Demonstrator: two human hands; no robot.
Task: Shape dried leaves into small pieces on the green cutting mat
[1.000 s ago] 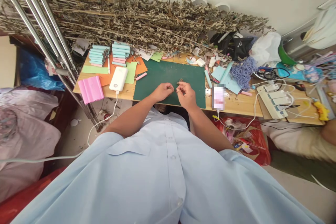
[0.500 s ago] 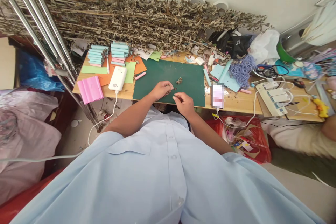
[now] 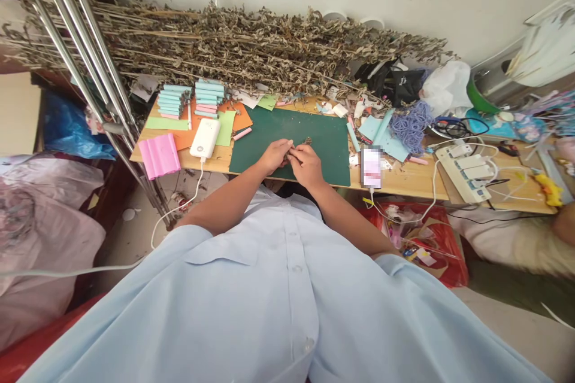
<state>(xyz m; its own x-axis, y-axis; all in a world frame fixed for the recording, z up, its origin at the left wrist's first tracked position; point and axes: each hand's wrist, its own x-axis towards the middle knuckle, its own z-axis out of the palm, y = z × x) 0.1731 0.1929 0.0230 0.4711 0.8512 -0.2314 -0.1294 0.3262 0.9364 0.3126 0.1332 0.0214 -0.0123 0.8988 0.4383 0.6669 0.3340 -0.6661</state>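
My left hand point(image 3: 275, 157) and my right hand point(image 3: 307, 166) meet fingertip to fingertip over the near part of the green cutting mat point(image 3: 323, 137). Both are closed in a pinch. A small brownish bit shows between them, too small and covered to name. Just beyond my right hand's fingers lies a little clump of dried leaves point(image 3: 308, 140) on the mat, partly hidden by the hand.
Long bundles of dried stalks point(image 3: 251, 42) line the back. Stacked paper rolls point(image 3: 209, 93), a pink sheet point(image 3: 159, 155) and a white power bank point(image 3: 205, 137) sit left. Right are a phone point(image 3: 371, 167), purple yarn point(image 3: 411, 125) and a power strip point(image 3: 465, 173).
My hands were apart and have come together, the right one moving left and slightly up to my left fingertips. The camera view has shifted slightly.
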